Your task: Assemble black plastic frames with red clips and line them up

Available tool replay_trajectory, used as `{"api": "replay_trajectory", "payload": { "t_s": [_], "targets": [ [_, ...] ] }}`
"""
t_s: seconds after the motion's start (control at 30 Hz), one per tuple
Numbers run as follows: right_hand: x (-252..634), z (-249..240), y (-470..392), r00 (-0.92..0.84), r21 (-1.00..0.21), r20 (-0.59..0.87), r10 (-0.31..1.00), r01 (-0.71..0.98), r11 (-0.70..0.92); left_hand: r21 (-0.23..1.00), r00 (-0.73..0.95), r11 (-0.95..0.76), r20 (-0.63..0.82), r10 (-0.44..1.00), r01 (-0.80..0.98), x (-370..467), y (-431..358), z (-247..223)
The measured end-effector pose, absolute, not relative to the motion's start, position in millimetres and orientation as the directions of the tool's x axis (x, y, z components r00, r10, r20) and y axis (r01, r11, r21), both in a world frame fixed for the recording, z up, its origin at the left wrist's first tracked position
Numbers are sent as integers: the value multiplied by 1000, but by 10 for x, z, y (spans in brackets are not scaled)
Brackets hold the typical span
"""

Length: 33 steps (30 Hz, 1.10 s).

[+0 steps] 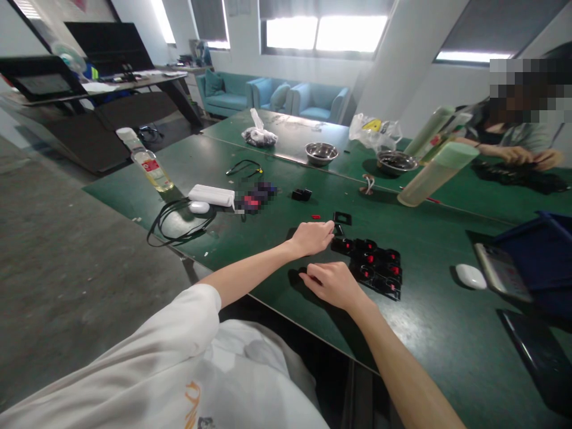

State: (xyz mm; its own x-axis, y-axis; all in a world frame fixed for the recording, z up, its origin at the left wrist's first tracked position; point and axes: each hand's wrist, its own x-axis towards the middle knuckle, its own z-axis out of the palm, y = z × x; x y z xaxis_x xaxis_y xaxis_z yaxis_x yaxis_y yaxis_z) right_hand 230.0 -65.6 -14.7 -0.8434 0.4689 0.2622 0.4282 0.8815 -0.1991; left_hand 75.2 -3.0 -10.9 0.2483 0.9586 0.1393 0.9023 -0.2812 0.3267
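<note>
My left hand (315, 238) is held low over the green table, its fingers pressed together. At its fingertips is a small black plastic piece (338, 230), which appears pinched there. Closer to me, my right hand (333, 283) is curled, thumb against the fingers; whatever may be in it is hidden. Right beside both hands lies a cluster of several black plastic parts with red centres (370, 260), set close together in rows. Just beyond the left fingertips lie a flat black square frame (342, 218) and a tiny red piece (316, 217).
Farther off stand metal bowls (322, 154), a black block (301, 195) and a green-capped bottle (435, 176). A coiled cable (179, 223) and a clear bottle (147, 164) are at left. A phone (503, 271) leans by a blue bin (540, 256). Another person's hands (531, 157) work across the table.
</note>
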Motion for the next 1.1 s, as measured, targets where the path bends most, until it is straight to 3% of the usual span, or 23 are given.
{"api": "replay_trajectory", "payload": {
  "t_s": [0.5,1.1],
  "targets": [
    [2300,-142,-657,-840,-204,263,475,432,878,351,191,-217,107,976,911,783,-39,-81],
    [2286,-130,-667,-845,-183,208,492,461,868,426,174,-236,181,968,873,732,-16,-106]
  ]
}}
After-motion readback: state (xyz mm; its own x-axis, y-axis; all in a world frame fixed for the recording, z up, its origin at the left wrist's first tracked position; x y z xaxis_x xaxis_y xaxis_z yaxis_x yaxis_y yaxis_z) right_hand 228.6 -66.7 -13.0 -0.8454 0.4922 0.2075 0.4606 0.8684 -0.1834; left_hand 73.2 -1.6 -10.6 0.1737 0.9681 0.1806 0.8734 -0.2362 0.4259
